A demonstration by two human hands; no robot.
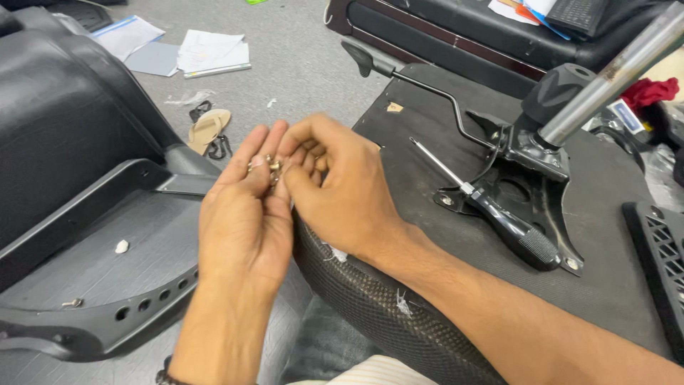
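Observation:
My left hand (242, 221) is cupped palm-up and holds a few small brass-coloured screws (273, 165) at its fingers. My right hand (335, 187) reaches into that palm, its fingertips pinching at the screws. Both hands hover over the edge of an upturned office-chair seat (427, 214) with a black underside and mesh rim. A screwdriver (491, 210) with a black handle lies on the seat, across the metal tilt mechanism (531, 164). A chrome gas cylinder (613, 75) rises from the mechanism.
A black plastic chair back shell (78, 171) lies at the left, with a loose screw (71, 303) on its lower frame. A sandal (206, 130) and scattered papers (210, 51) lie on the grey floor. A black slotted part (659, 257) is at the right edge.

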